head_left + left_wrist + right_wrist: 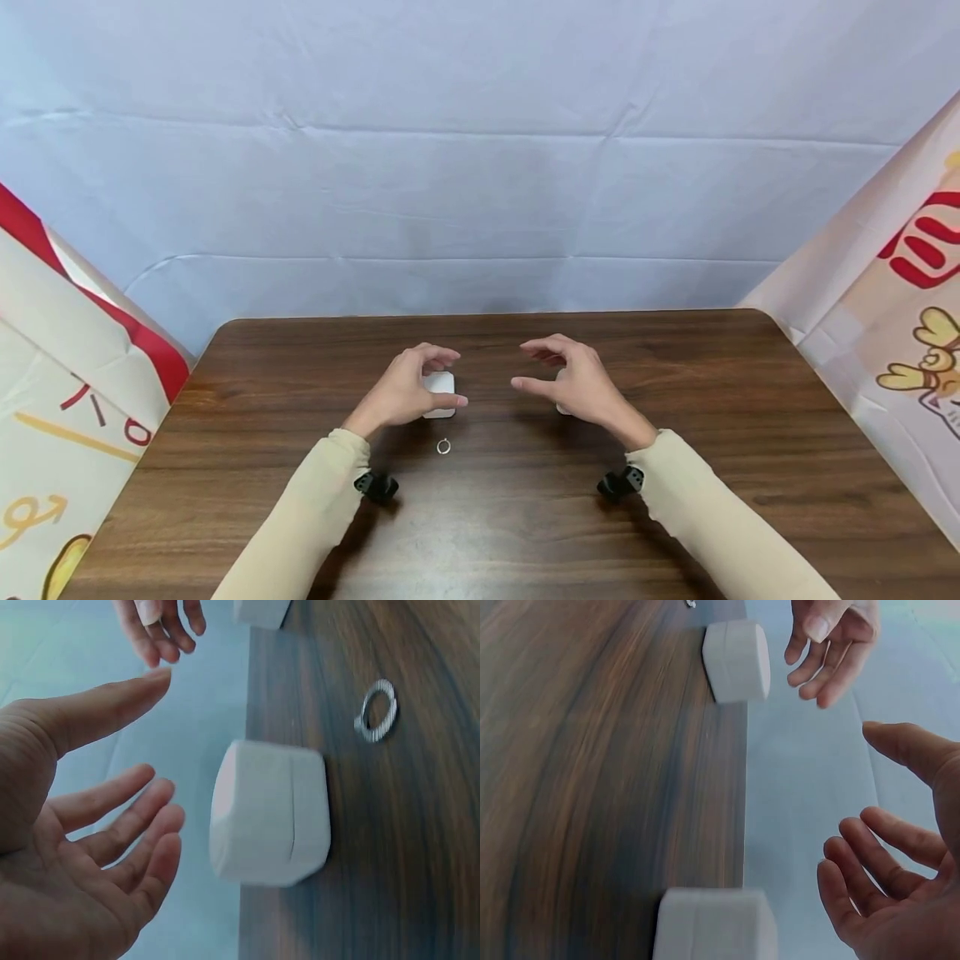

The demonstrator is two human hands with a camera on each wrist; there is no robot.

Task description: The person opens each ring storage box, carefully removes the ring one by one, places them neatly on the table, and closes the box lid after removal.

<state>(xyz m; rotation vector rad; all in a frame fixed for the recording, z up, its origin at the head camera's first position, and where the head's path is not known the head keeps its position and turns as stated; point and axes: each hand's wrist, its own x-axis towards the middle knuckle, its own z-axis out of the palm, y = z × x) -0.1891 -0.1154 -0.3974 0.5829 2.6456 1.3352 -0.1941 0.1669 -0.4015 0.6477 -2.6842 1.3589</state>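
Observation:
My left hand hovers over a small white box with rounded corners. Its fingers are relaxed, the thumb is apart from them, and nothing is between them. In the left wrist view a seam runs round this closed box. A silver ring with a small raised part lies on the table on the near side of that box. My right hand hovers likewise, fingers loosely bent and holding nothing. It hides most of a second white box, which shows better in the right wrist view, at the bottom.
Both boxes and the ring rest on a dark brown wood-grain table. A pale cloth hangs behind the far edge. Printed cloths hang at the left and the right.

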